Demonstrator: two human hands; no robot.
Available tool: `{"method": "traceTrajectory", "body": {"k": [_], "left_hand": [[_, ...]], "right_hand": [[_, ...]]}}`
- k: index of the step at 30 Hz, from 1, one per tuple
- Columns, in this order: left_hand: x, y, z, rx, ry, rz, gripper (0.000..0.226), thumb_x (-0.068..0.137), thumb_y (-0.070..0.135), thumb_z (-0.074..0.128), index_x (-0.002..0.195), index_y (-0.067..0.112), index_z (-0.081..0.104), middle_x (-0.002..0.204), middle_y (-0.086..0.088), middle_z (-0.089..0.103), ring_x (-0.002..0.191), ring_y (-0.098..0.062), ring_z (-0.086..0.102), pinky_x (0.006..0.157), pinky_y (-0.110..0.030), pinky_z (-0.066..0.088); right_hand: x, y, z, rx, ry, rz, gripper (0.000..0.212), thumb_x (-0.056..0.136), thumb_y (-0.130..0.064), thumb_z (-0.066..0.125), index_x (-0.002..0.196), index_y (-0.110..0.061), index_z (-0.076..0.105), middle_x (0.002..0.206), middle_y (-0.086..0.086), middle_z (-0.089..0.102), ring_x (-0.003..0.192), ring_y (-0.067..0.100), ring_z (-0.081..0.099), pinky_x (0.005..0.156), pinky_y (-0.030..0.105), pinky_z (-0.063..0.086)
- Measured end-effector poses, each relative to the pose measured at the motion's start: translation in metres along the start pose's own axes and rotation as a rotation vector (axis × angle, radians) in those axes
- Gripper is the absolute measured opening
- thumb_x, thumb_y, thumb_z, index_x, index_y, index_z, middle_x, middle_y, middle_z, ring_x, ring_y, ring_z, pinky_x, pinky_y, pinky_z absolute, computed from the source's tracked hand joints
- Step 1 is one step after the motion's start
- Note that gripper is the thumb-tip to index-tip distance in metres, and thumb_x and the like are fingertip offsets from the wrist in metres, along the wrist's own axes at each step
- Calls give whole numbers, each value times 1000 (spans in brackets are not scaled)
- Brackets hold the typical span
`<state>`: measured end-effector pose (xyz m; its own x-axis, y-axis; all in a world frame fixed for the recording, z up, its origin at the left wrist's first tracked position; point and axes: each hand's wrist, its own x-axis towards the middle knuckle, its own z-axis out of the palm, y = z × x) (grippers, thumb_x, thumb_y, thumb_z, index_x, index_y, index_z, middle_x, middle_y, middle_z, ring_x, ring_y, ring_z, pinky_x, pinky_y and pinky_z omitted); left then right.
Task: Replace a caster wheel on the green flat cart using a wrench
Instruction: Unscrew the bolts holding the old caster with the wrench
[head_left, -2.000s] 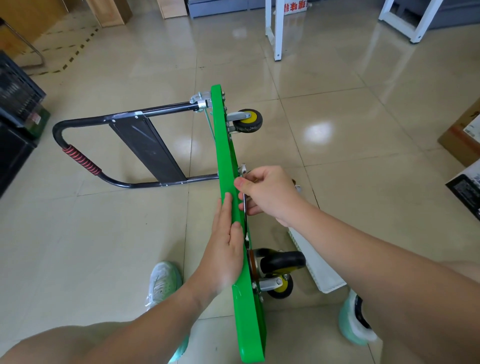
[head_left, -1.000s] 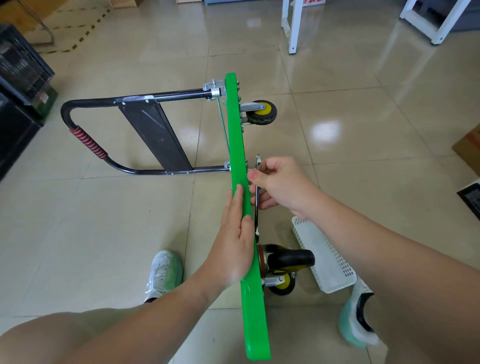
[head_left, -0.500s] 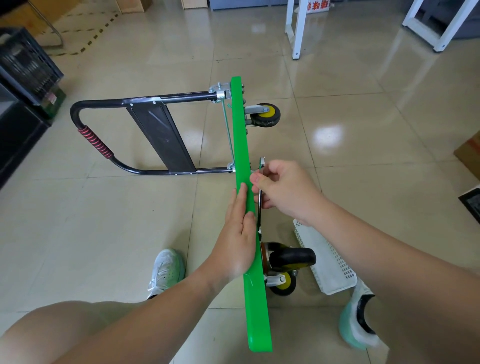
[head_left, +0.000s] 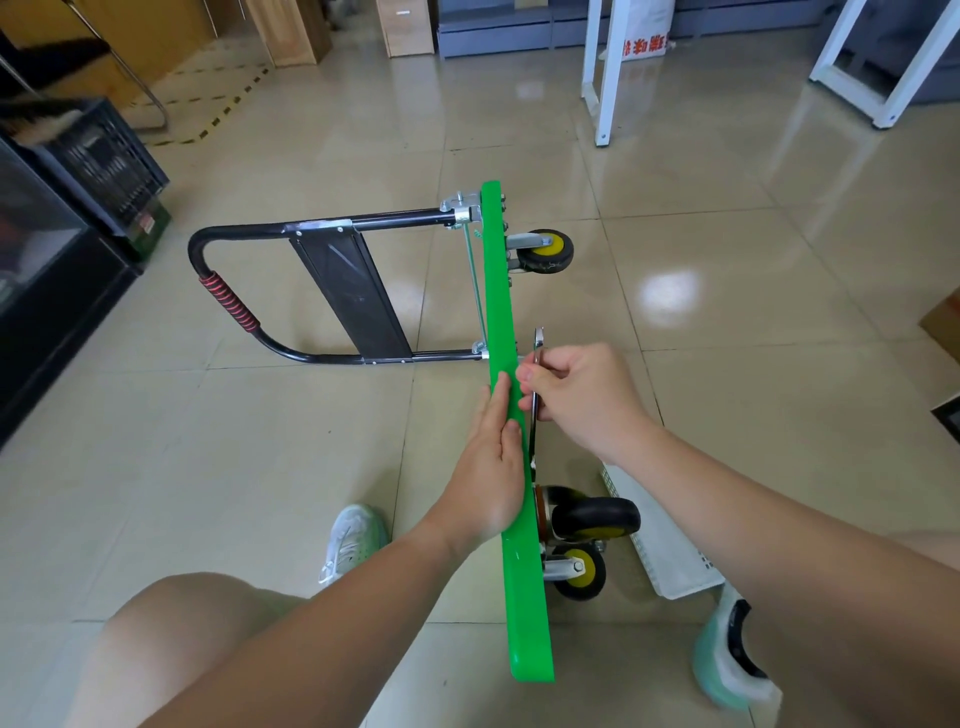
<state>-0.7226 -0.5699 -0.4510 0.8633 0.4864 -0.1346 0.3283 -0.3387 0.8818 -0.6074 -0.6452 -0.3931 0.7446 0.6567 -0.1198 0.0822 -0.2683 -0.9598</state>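
Hardly anything has shifted in the last half second. The green flat cart (head_left: 497, 291) still stands on its long edge on the tiled floor (head_left: 727, 234), and its black handle (head_left: 332, 227) still lies folded out flat to the left. The wheels still stick out to the right. Both hands are where they were. Only the view has lifted a touch, taking in more of the far end of the room.

The left hand (head_left: 493, 467) lies open, fingers straight and together, pressed flat along the top edge and left face of the green deck.

The right hand (head_left: 582, 395) is curled, thumb and fingers pinching the wrench (head_left: 538, 345) just beside the deck's wheel side. The wrench runs nearly parallel to the deck. Its upper end pokes out above the knuckles, and its lower end drops behind the left hand. From where I stand I cannot tell whether it sits on a bolt.

Below the hands, a large black caster (head_left: 595, 517) and a smaller yellow-hubbed caster (head_left: 579, 571) sit close together at the near end. Another yellow-hubbed wheel (head_left: 545, 252) is at the far end. A white basket (head_left: 670, 545) lies on the floor just right of the near wheels.
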Motion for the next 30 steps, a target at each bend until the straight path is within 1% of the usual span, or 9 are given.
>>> {"method": "traceTrajectory", "body": {"k": [10,14,16,18,21,23,25,28,30], "left_hand": [[3,-1,-1,-27,6,-10,55,114,23,23,167,28,7,173,11,13,159,-4,3,130,-27,8],[4,-1,-1,-36,12,3,53,114,24,23,166,32,12,172,13,16,159,-4,6,129,-27,10],[3,0,-1,-53,11,-4,53,114,23,24,166,28,14,168,18,18,158,-2,10,126,-17,12],[2,1,-2,-71,10,-15,53,114,26,26,166,26,15,160,22,26,152,3,20,117,-4,18],[-1,-1,-5,-90,2,-40,56,113,33,28,167,27,13,157,17,34,146,2,32,108,1,24],[-3,3,-7,-98,7,-66,56,113,32,28,166,29,11,154,21,32,141,6,29,98,10,19],[-2,7,-7,-114,-6,-69,54,114,33,27,166,32,10,155,24,28,142,9,26,94,13,16],[1,6,-4,-106,-17,-80,54,115,28,25,166,32,8,164,20,21,147,7,20,93,14,14],[3,4,-3,-101,-19,-92,54,115,26,24,166,33,8,167,18,18,149,5,19,97,12,12]], "right_hand": [[-4,3,2,-17,21,-21,23,96,-17,67,79,-32,71,71,-9,74,71,12,74,79,46,63],[-12,3,5,-53,28,-73,24,94,-16,69,78,-34,73,71,-5,74,68,6,71,80,43,62],[-20,4,5,-47,69,-102,25,93,-17,70,76,-35,73,75,-3,75,72,11,73,80,44,62],[-30,7,5,-70,83,-149,22,91,-17,72,77,-35,76,77,-6,76,74,13,73,78,42,61],[-45,11,9,-70,47,-230,15,88,-17,75,91,-31,80,90,-14,77,90,6,72,89,35,58],[-49,12,4,-44,37,-247,21,87,-16,76,94,-36,78,95,-14,77,96,4,71,94,36,57],[-46,12,-3,-30,23,-248,22,88,-15,76,92,-37,78,96,-14,77,96,2,71,96,37,57],[-36,10,-16,68,27,-187,23,87,-12,76,84,-35,77,92,-11,78,93,9,73,94,42,57],[-26,10,-24,107,11,-134,25,89,-10,74,78,-33,76,85,-7,78,87,14,74,90,45,59]]}}
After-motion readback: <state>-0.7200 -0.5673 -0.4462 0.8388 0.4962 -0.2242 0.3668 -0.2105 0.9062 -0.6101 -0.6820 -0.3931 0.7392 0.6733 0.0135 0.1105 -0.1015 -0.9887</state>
